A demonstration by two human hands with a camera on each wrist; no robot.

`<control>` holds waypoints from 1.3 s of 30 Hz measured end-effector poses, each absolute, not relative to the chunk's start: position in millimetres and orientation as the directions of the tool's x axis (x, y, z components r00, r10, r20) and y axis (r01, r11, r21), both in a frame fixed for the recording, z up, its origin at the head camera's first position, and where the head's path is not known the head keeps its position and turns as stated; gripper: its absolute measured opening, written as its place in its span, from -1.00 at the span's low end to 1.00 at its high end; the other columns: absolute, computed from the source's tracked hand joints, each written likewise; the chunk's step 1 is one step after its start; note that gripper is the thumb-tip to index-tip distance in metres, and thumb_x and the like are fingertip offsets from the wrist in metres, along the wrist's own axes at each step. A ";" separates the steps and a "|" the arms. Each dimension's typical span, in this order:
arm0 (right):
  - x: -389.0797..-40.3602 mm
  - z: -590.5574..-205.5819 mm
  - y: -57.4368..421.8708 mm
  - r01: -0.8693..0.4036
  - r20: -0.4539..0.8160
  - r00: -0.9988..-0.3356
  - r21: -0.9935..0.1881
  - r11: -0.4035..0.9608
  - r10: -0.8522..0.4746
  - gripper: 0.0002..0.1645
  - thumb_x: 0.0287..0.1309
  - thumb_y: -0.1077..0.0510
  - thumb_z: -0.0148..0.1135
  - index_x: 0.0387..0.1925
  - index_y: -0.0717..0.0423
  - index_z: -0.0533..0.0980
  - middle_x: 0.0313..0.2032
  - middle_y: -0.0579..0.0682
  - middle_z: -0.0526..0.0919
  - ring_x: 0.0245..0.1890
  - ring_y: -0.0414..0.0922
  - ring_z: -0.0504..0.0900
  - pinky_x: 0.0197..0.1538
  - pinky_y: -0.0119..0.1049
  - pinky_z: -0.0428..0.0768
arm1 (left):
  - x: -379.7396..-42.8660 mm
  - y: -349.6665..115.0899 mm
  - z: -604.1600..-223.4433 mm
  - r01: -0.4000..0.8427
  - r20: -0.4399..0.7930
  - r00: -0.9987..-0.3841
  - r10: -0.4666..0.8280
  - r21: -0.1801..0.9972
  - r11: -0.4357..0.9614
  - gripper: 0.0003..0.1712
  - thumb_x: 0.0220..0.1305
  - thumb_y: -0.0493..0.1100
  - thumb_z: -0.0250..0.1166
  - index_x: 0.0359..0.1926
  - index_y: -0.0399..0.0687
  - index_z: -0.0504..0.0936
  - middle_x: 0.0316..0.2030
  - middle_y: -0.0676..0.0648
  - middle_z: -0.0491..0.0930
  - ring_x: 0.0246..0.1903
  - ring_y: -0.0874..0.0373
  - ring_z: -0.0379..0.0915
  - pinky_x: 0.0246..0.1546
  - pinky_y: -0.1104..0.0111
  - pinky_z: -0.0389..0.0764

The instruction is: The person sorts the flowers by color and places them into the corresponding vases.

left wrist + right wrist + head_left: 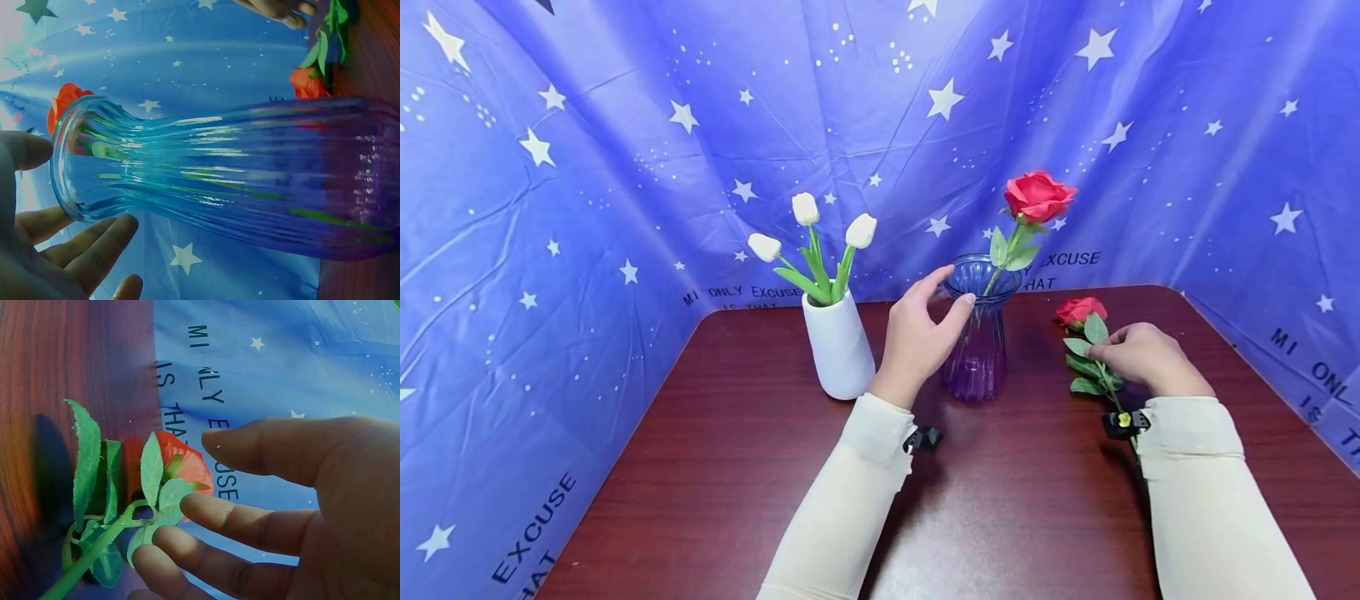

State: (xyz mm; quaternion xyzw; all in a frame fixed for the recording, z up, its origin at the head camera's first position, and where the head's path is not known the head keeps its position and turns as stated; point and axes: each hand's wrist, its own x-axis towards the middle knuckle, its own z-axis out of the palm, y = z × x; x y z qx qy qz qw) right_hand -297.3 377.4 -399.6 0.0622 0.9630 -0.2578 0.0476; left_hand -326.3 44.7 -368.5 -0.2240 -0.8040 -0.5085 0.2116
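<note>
My left hand (921, 333) is at the rim of a clear blue-to-purple ribbed glass vase (976, 358), thumb and fingers spread. In the left wrist view, its fingertips (125, 228) lie beside the vase neck; whether they touch is hard to tell. A red rose (1039, 198) with green leaves stands tilted in the vase, its stem seen through the glass. My right hand (1150, 354) hovers over a second red rose (1081, 312) lying on the table. In the right wrist view, thumb and fingers are apart, with fingertips near the rose's leaves (175, 500).
A white vase (838, 346) holding white tulips (805, 209) stands left of the glass vase. Everything is on a dark red-brown wooden table (737, 483). Blue star-printed cloth (820, 83) hangs behind and along both sides.
</note>
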 end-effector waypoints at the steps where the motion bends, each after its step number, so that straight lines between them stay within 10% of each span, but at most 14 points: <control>1: -297.8 -399.8 377.0 0.147 -0.132 -0.987 -0.489 0.860 0.093 -0.31 0.27 -0.25 0.28 -0.02 0.33 0.65 -0.25 0.16 0.72 -0.19 0.15 0.62 -0.20 -0.01 0.60 | -325.8 44.7 -368.6 0.575 0.567 -0.811 0.142 0.729 0.372 -0.39 0.35 0.18 0.31 0.35 0.13 0.58 0.21 0.03 0.64 0.10 0.20 0.67 0.19 0.20 0.61; 28: -300.5 -421.8 372.0 0.172 -0.159 -0.981 -0.479 0.861 0.107 -0.67 0.14 0.08 0.29 -0.68 -0.03 0.46 -0.67 -0.13 0.45 -0.56 -0.07 0.53 -0.45 -0.22 0.48 | -322.7 42.5 -371.5 0.591 0.623 -0.768 0.147 0.602 0.536 -0.38 0.41 0.32 0.19 0.35 0.20 0.58 0.11 0.05 0.72 0.09 0.16 0.66 0.14 0.10 0.61; 39: -301.1 -421.2 375.4 0.181 -0.123 -0.983 -0.475 0.861 0.138 -0.91 0.10 0.18 0.30 -0.42 0.13 0.56 -0.39 0.09 0.62 -0.42 0.04 0.60 -0.38 -0.23 0.53 | -322.4 42.9 -370.8 0.597 0.632 -0.760 0.152 0.586 0.548 -0.38 0.40 0.33 0.20 0.35 0.20 0.59 0.07 0.04 0.74 0.05 0.14 0.68 0.12 0.10 0.61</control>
